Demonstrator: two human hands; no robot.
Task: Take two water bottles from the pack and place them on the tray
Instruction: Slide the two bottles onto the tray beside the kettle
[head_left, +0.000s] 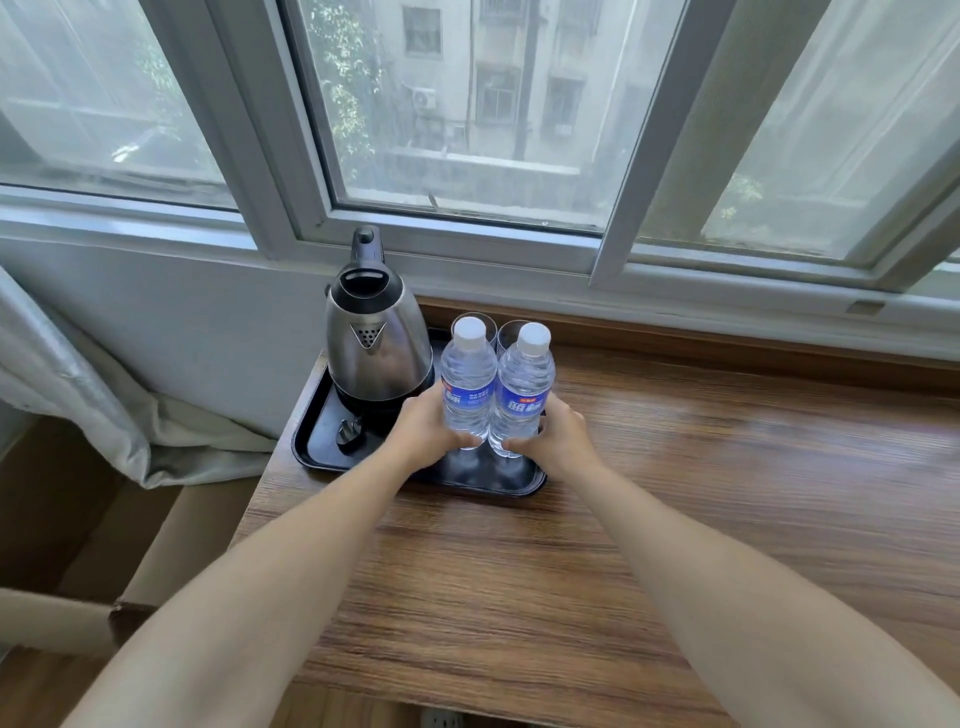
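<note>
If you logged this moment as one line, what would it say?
left hand: holds left bottle | right hand: holds right bottle | both upright over tray | beside kettle

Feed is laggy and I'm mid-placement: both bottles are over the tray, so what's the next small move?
Probably lower both straight down. The left hand and right hand each grip an upright bottle, left bottle and right bottle, whose bases seem just above the bare front of the tray. The kettle and glasses sit clear behind.

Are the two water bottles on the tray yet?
Nearly. Both bottles are out of the pack: the left hand holds one bottle, the right hand the other bottle, upright over the black tray. Whether they touch down is unclear; letting go remains.
</note>
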